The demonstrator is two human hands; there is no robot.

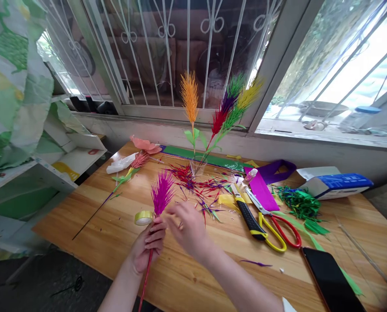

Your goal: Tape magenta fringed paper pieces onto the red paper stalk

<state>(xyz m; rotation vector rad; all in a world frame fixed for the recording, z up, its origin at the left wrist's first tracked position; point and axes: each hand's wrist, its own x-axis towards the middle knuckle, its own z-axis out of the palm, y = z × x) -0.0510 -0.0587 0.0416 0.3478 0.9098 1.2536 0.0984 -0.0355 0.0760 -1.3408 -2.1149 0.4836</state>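
My left hand (150,244) is closed around the red stem (144,286) of a magenta paper flower spike (162,192), just below its bristly head. The spike stands upright, and its stem runs down past the table's front edge. Right beside the head's base is my right hand (188,225). Its fingers are bent, loosely apart and slightly blurred, with nothing clearly visible in them. A roll of yellowish tape (143,218) lies on the table just left of the spike.
Yellow-and-black cutter (248,216), scissors (280,232) and phone (332,279) lie rightward. Behind stand orange (189,97) and multicoloured spikes (227,106) in a clear cup (198,166), among red and purple scraps (187,175). A pink spike (139,160) lies left; green shreds (299,203) and a blue box (339,184) right.
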